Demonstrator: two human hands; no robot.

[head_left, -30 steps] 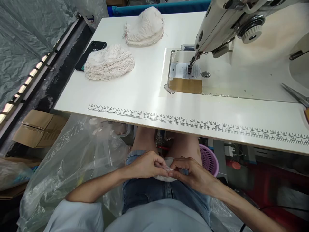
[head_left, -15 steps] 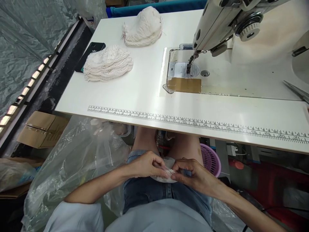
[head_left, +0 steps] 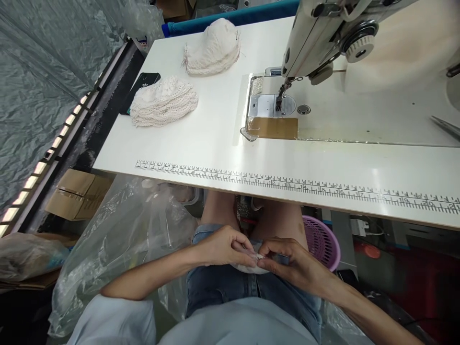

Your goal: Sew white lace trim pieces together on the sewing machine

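Note:
Over my lap, a small white lace fabric piece [head_left: 247, 268] is pinched between my two hands. My left hand [head_left: 228, 247] holds its left part, thumb and fingers closed together. From the other side, the thumb and forefinger of my right hand [head_left: 285, 256] grip its edge. The fingertips of both hands nearly meet, and they cover much of the fabric. On the table lie a stack of white lace pieces [head_left: 163, 103] and, farther back, a rounded pile of white lace pieces [head_left: 212, 48] with loose threads at its sides.
The sewing machine [head_left: 316, 38] stands at the table's right, above a ruler-marked front edge [head_left: 287, 184]. Scissors [head_left: 445, 127] lie far right, a phone [head_left: 143, 81] under the lace stack. Below are a purple basket [head_left: 323, 239], clear plastic [head_left: 118, 239] and a cardboard box [head_left: 77, 194].
My fingertips have come closer together on the fabric, and less of it shows between them. The whole view has shifted slightly. The table's things stay in place.

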